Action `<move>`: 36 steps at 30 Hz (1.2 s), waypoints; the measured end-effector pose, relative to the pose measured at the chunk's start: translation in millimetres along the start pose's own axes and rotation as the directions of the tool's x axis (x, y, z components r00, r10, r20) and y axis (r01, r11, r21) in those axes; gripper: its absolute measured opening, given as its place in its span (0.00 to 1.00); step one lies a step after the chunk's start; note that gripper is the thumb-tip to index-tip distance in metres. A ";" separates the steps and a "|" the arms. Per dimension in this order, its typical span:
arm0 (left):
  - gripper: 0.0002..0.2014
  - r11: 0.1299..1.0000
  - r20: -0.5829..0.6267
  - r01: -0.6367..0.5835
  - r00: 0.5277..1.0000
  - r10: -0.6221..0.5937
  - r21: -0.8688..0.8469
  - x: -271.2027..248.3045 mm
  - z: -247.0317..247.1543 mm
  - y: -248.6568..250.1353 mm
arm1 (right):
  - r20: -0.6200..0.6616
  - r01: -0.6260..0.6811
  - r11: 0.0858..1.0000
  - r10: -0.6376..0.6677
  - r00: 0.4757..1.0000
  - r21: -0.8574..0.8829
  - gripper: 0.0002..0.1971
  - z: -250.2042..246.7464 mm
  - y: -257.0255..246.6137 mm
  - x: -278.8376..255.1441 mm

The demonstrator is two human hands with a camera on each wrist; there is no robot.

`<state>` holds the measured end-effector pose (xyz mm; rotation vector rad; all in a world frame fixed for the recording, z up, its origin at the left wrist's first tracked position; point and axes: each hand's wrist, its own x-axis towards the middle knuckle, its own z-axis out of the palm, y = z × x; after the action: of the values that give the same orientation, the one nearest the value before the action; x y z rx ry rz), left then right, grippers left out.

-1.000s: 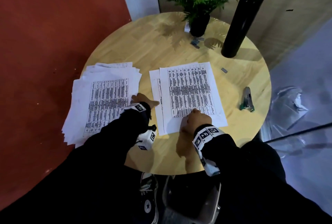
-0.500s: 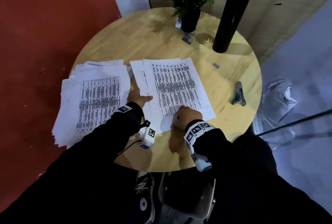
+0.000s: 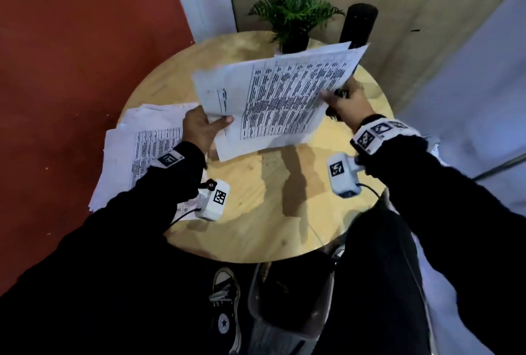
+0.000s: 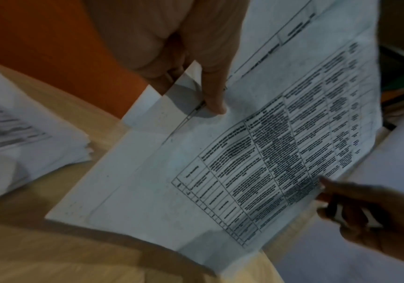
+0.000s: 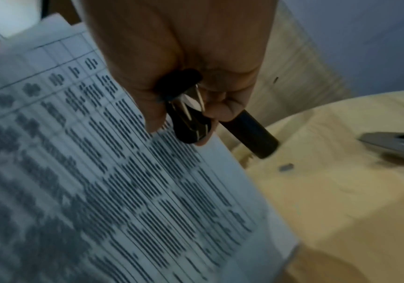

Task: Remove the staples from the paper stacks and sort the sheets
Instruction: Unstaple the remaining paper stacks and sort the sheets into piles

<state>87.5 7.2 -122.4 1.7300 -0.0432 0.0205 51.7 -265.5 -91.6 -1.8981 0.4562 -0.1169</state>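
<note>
Two or three printed sheets [image 3: 273,98] hang in the air above the round wooden table [image 3: 256,206], slightly fanned apart. My left hand [image 3: 219,121] pinches their left edge, thumb on top [image 4: 212,95]. My right hand [image 3: 333,98] pinches the right edge with the thumb while its fingers grip a black staple remover [image 5: 186,116] with metal claws. In the left wrist view the sheets [image 4: 220,162] bend between both hands. A loose pile of sheets [image 3: 142,144] lies at the table's left. No staple can be made out in the held sheets.
A potted plant [image 3: 293,22] and a tall black cylinder [image 3: 358,24] stand at the table's far side. In the right wrist view a grey stapler [image 5: 394,145] and a small staple strip [image 5: 285,167] lie on the table at the right. My legs and shoes are below the near edge.
The sheets lay flat on the table under both hands. Now both hands have taken them by the edges and lifted them up and away from me.
</note>
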 end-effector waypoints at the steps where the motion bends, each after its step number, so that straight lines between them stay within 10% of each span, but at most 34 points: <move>1: 0.21 1.000 0.005 -0.009 1.000 0.010 -0.020 -2.5 -0.9 6.4 | -0.025 0.019 0.996 -0.017 1.000 0.083 0.11 -5.1 -11.2 -0.2; 12: 0.19 0.994 0.054 -0.072 0.996 0.076 -0.077 -17.2 -22.0 70.0 | -0.058 0.064 0.862 -0.040 0.998 0.504 0.10 -43.6 -80.2 -38.3; 19: 0.32 0.945 -0.162 -0.299 0.947 0.277 -0.134 -16.7 -47.6 148.4 | -0.104 0.151 0.916 -0.121 0.987 0.373 0.14 -45.2 -109.9 -71.4; 28: 0.20 0.799 0.222 -0.493 0.870 0.441 0.345 -48.4 -72.0 206.9 | -0.018 0.235 0.890 -0.248 0.969 0.392 0.11 -50.0 -149.1 -121.1; 36: 0.06 0.872 0.360 -0.442 0.864 0.352 0.210 -64.7 -75.1 227.4 | -0.081 0.186 0.849 -0.168 0.982 0.495 0.10 -55.1 -153.6 -132.0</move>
<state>14.5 46.4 111.4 1.9727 -0.6685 0.0644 -46.8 -219.4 87.9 -1.4179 0.2387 -0.3579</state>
